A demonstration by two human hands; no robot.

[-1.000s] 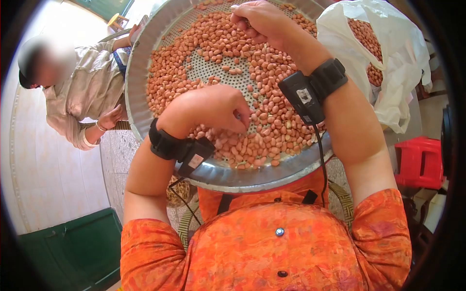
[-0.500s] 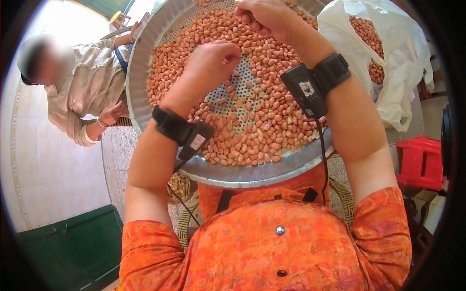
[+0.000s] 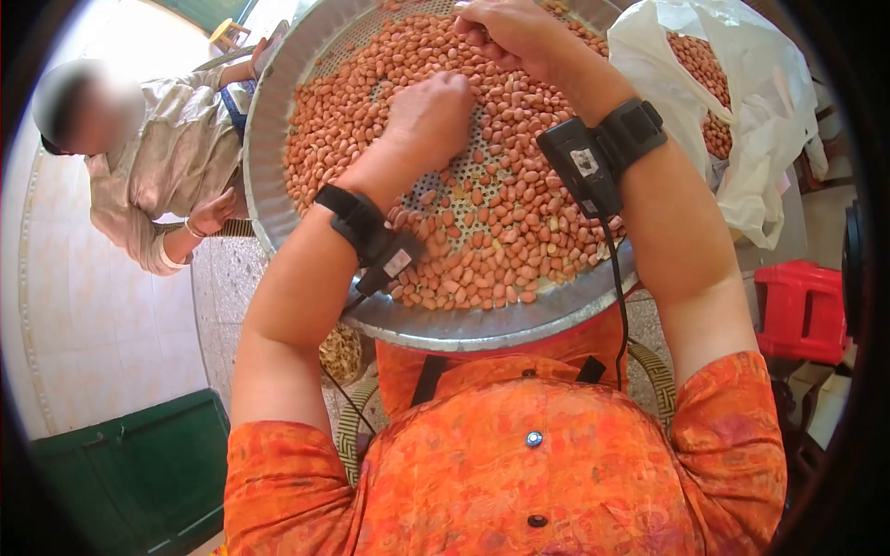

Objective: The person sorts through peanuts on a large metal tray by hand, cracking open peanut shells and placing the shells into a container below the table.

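A large round metal sieve (image 3: 271, 139) with a perforated bottom holds many shelled, reddish-skinned peanuts (image 3: 501, 269). My left hand (image 3: 431, 120) is over the middle of the sieve, its fingers curled down among the peanuts. Its fingertips are hidden behind the back of the hand, so whatever they hold does not show. Near the far side, my right hand (image 3: 512, 37) hovers over the peanuts with thumb and fingers pinched together. Anything in that pinch is too small to make out. Bare perforated metal shows between the peanuts below my left hand.
A white plastic bag (image 3: 769, 102) of peanuts stands at the right of the sieve. Below it is a red plastic stool (image 3: 805, 310). Another person (image 3: 167, 157) sits at the left. A green panel (image 3: 139, 473) lies at lower left. Cables run from both wrist devices.
My left hand has moved right and slightly away from me, with its fingers now turned down into the peanuts. My right hand has barely shifted.
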